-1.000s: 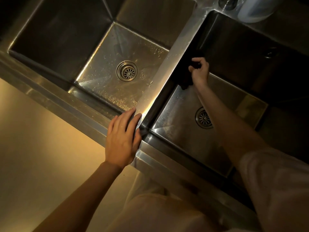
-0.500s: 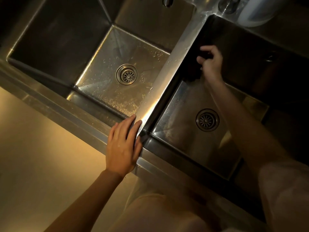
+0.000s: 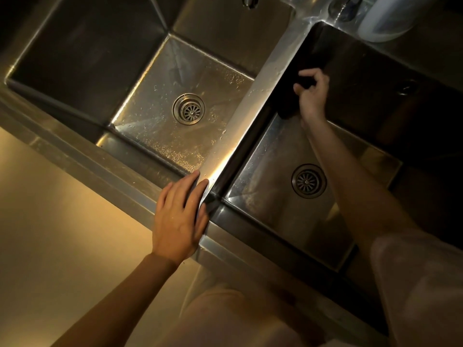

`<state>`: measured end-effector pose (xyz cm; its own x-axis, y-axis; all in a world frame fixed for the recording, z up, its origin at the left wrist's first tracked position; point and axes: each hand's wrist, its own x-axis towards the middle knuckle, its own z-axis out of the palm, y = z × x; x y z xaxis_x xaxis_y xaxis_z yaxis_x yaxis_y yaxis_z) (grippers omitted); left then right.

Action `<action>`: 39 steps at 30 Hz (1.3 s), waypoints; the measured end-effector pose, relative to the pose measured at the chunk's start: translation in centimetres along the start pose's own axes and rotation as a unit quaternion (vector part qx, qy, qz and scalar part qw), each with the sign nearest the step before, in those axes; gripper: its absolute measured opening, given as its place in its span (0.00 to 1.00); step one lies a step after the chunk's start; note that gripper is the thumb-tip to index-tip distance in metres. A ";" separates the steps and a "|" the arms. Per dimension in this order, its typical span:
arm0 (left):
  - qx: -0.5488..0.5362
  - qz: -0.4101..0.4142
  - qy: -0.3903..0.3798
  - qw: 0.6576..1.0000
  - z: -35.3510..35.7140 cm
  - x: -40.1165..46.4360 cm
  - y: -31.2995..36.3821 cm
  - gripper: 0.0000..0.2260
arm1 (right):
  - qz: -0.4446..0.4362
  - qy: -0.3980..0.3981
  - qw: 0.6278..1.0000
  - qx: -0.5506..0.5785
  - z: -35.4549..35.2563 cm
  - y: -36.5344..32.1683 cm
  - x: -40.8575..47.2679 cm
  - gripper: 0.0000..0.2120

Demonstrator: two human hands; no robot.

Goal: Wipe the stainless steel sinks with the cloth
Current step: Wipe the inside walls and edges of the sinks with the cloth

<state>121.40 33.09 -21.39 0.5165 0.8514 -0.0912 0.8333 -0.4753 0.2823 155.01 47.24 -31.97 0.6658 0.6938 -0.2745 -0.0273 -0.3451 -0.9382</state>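
Two stainless steel sinks sit side by side, split by a shiny divider (image 3: pixel 253 116). The left sink (image 3: pixel 160 116) has a wet floor and a round drain (image 3: pixel 188 108). My right hand (image 3: pixel 312 96) is down in the right sink (image 3: pixel 270 176), gripping a dark cloth (image 3: pixel 290 106) pressed against the sink's left inner wall, just below the divider. The cloth blends into the wall's shadow, so its outline is hard to trace. My left hand (image 3: pixel 180 216) lies flat, fingers slightly apart, on the front rim where the divider meets it, holding nothing.
The right sink's drain (image 3: pixel 308 181) lies partly beside my right forearm. A white container (image 3: pixel 385 18) stands on the back ledge at top right, beside a tap base (image 3: pixel 343 6). A spout tip (image 3: pixel 249 1) hangs over the left sink. The steel front edge (image 3: pixel 82 161) runs diagonally.
My right hand with the cloth slid up along the right sink's left wall toward the back corner, then came slightly back down. My left hand stayed on the rim.
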 end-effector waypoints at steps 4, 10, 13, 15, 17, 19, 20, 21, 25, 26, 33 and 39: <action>-0.005 -0.004 0.001 1.000 0.2 0.0 -0.2 0.24 | 0.093 -0.011 0.995 -0.024 1.5 3.7 1.5 0.19; -0.011 0.002 0.021 1.000 0.5 0.0 -0.3 0.21 | 0.165 0.033 0.985 0.038 2.3 5.0 0.6 0.19; -0.018 0.001 0.027 0.999 0.5 -0.1 -0.3 0.21 | 0.135 0.053 0.986 0.080 2.1 3.2 -0.5 0.19; -0.026 0.002 0.025 0.999 0.4 -0.1 -0.3 0.22 | 0.092 0.061 0.989 0.101 1.4 1.0 -1.6 0.21; -0.032 0.003 0.020 0.999 0.3 -0.1 -0.3 0.23 | 0.050 0.060 0.989 0.123 0.4 -1.5 -2.8 0.23; -0.029 0.007 0.012 0.999 0.2 -0.2 -0.1 0.25 | 0.013 0.059 0.988 0.145 -0.8 -3.8 -4.1 0.23; -0.026 0.007 0.009 1.000 0.1 -0.3 0.0 0.25 | 0.005 0.058 0.985 0.164 -1.3 -4.8 -4.8 0.23; -0.018 0.006 0.008 1.000 -0.1 -0.3 0.1 0.25 | 0.004 0.056 0.981 0.186 -1.8 -5.5 -5.5 0.22; 0.006 0.033 0.046 0.998 -1.1 1.1 0.6 0.19 | 0.029 0.069 0.965 0.250 -2.9 -7.4 -7.6 0.19; 0.001 0.051 0.058 0.997 -1.6 2.2 0.6 0.17 | 0.038 0.081 0.962 0.256 -2.9 -7.5 -7.9 0.18; 0.002 0.214 0.058 0.975 -3.1 13.7 2.9 0.15 | 0.089 0.177 0.941 0.273 -1.7 -6.5 -8.1 0.16; -0.008 0.273 0.023 0.962 -1.4 21.4 5.9 0.11 | 0.104 0.238 0.914 0.312 -0.1 -5.4 -6.8 0.15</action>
<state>137.09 48.88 -20.34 0.8665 0.4851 0.1176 0.4372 -0.8513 0.2901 150.74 44.33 -25.06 0.8429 0.2496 -0.4767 -0.5108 0.0929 -0.8546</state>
